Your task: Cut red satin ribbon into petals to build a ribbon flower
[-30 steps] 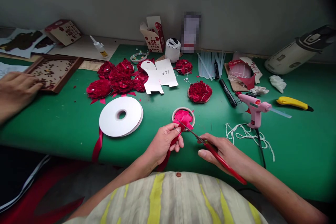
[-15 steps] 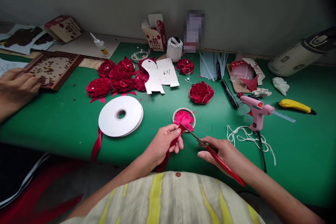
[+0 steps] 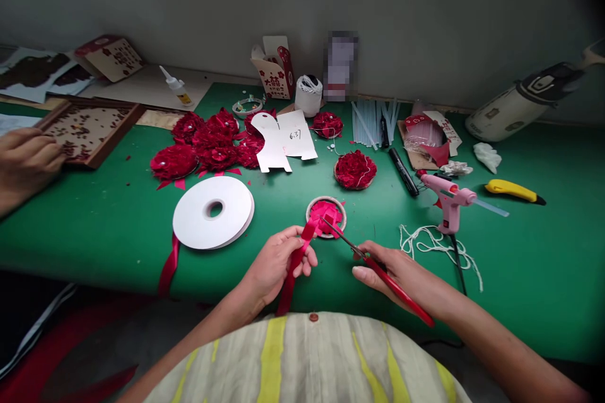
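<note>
Your left hand (image 3: 274, 261) pinches a strip of red ribbon (image 3: 293, 264) near the table's front edge, and your right hand (image 3: 401, 274) grips red-handled scissors (image 3: 378, 267) whose blades are parted, tips at the ribbon's upper end. Just behind the tips sits a small round ring (image 3: 326, 216) filled with bright pink-red ribbon pieces. To the left lies one white ribbon spool (image 3: 212, 211), a red tail hanging off the green table (image 3: 94, 220). To the right, a pink glue gun (image 3: 449, 198) stands over a tangle of white string (image 3: 437, 245), with a yellow utility knife (image 3: 514, 189) beyond. Another person's hand (image 3: 23, 160) rests at the far left beside a wooden tray (image 3: 89, 129). One finished dark red flower (image 3: 355, 170) lies alone; a cluster of flowers (image 3: 208, 143) lies farther left. The ribbon is glossy, narrow and folded, trailing down towards your lap.
</note>
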